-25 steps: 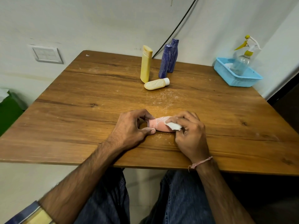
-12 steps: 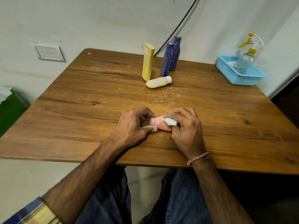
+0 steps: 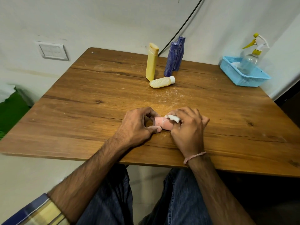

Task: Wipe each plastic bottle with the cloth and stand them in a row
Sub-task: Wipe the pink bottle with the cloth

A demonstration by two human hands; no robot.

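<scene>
A small pink bottle lies on its side on the wooden table, near the front edge. My left hand grips its left end between thumb and fingers. My right hand pinches a small white cloth and presses it onto the bottle's right part, which it hides. At the back, a tall yellow bottle and two blue bottles stand close together. A short pale-yellow bottle with a white cap lies on its side in front of them.
A light blue basket at the back right corner holds a clear spray bottle with a yellow trigger. A black cable runs down the wall behind the bottles. White powder marks the table's middle.
My right hand has slid the cloth slightly along the pink bottle; both hands stay on it. The view has shifted a little.
</scene>
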